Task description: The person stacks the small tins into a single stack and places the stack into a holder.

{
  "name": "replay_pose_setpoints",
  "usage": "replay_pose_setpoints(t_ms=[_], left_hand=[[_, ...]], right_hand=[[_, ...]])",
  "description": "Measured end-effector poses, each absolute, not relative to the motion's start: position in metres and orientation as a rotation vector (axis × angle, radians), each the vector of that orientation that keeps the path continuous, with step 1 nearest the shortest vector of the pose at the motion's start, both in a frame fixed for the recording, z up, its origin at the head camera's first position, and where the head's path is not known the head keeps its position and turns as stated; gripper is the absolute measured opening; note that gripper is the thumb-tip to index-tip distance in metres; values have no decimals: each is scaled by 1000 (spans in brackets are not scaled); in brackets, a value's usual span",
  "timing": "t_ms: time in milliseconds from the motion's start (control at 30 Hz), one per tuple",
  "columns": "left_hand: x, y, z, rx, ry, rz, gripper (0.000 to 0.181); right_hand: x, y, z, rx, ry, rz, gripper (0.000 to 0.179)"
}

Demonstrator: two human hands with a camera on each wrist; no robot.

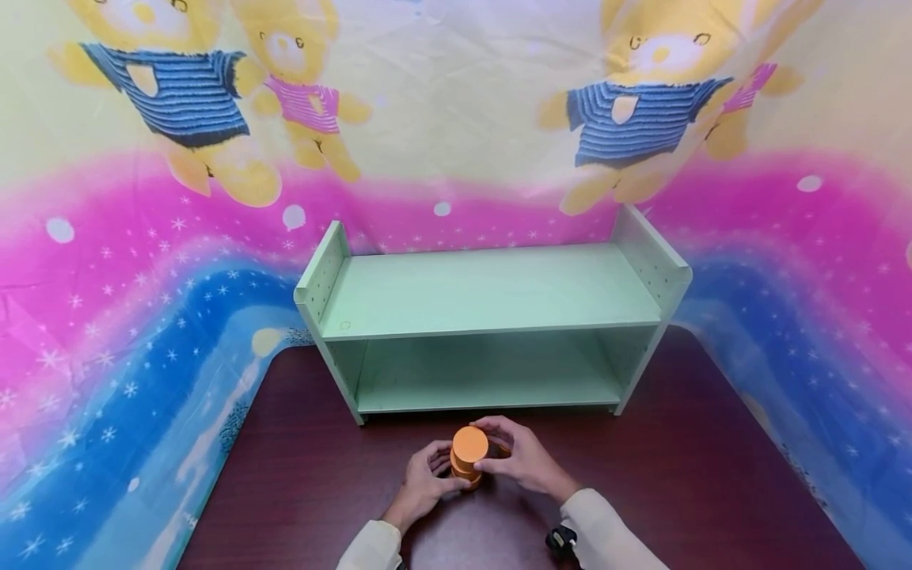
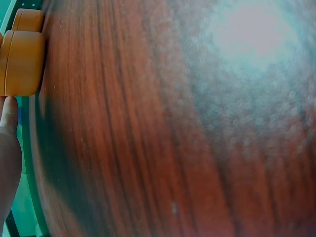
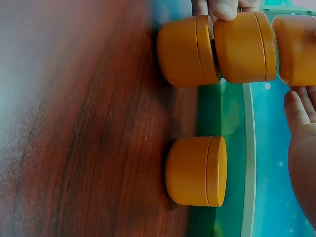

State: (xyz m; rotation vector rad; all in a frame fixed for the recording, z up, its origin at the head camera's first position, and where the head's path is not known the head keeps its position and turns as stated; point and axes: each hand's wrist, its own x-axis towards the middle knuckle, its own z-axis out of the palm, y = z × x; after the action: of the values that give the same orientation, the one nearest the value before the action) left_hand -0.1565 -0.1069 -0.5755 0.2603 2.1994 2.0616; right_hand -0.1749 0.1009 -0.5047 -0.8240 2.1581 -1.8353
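Observation:
Three orange lidded jars form a stack in front of the shelf, in the right wrist view a bottom jar (image 3: 185, 52) on the table, a middle jar (image 3: 242, 49) and a top jar (image 3: 296, 47). My right hand (image 1: 523, 459) pinches the top jar between thumb and fingers. From the other side my left hand (image 1: 423, 483) holds the stack lower down, its fingertips (image 3: 224, 10) at the middle jar. The middle jar leans slightly on the bottom one. Apart from the stack, another orange jar (image 3: 192, 170) stands upright on the table, mostly hidden behind my right hand in the head view.
A pale green two-tier shelf (image 1: 484, 293) with raised side panels stands at the back of the dark red-brown wooden table (image 1: 299, 475). Behind it hangs a cloth (image 1: 456, 134) printed with bears, which also runs along both sides of the table.

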Motion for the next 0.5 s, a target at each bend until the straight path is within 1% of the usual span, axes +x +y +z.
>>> replay_pose_setpoints(t_ms=[167, 500], left_hand=[[-152, -106, -560, 265, 2185, 2063, 54], [-151, -106, -559, 247, 2159, 2074, 54]], right_hand=[[-175, 99, -505, -828, 2162, -1831, 53], [-174, 97, -504, -806, 2162, -1811, 53]])
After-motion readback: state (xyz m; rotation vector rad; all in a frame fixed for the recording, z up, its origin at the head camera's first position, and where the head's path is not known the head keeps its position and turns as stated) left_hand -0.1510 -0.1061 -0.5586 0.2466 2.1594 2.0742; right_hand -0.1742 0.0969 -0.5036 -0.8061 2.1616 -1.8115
